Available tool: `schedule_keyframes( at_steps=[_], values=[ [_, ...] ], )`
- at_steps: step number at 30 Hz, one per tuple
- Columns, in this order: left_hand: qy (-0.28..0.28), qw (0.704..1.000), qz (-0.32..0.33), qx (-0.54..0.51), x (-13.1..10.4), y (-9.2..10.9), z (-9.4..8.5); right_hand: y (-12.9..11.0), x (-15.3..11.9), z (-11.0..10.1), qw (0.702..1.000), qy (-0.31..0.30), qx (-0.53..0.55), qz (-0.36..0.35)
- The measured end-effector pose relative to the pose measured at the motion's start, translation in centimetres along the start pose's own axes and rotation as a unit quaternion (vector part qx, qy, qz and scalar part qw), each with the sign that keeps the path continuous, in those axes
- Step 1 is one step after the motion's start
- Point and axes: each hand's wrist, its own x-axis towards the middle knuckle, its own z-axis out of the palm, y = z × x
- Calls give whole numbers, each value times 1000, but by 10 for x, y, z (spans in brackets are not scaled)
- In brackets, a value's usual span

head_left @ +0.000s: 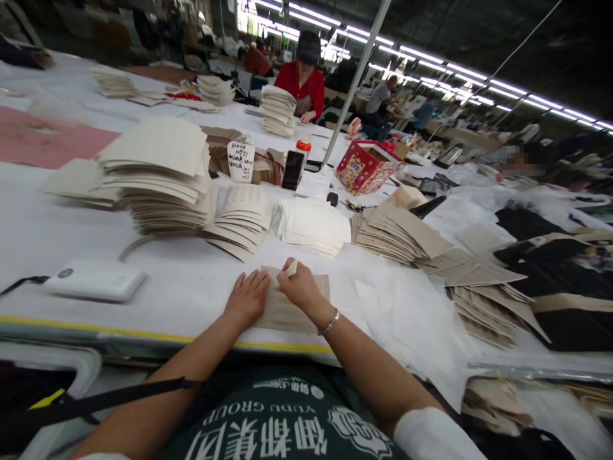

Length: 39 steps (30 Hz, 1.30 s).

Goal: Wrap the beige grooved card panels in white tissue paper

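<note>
Pinched in the grip of the right hand (301, 285) was a small pale piece (292, 268), held over the beige panel (287, 313); whether the panel was touched by the piece could not be told. By the left hand (248, 297), opened and laid palm down, the panel's left edge was covered. The panel was spread on the near part of the worktop (186, 294), close to the yellow edge strip (143, 335). Because only the left side was seen to be pinned, the panel could be skewed or creased if it were dragged by a sideways stroke. If the fingers were brought too close together, the left fingertips could be bumped.

Just beyond, the white stack (313, 223) was placed between the small fanned stack (245, 214) on the left and the brown fanned stack (402, 230) on the right; by a forward push, its loose layers could be shifted. To the right, thin white sheets (416, 319) were draped over the near edge, and could be pulled down if caught by the forearm. At far left, the tall stack (158, 172) was unevenly piled, so its upper pieces could be spilled if it were knocked.
</note>
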Motion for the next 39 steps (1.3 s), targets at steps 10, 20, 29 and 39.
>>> schedule_keyframes(
  at_steps=[10, 20, 29, 39],
  values=[
    [-5, 1000, -3, -16, -1, 2, 0, 6, -19, -4, 1000, 19, 5, 16],
    [-13, 1000, -11, -9, -1, 3, -1, -3, -69, -7, 1000, -17, 15, 1],
    [4, 1000, 1, -8, -2, 2, -1, 2, -23, 9, 998, 29, 54, 6],
    [1, 1000, 11, 6, -1, 20, -15, 64, -54, -71, 988, 25, 90, 126]
  ],
)
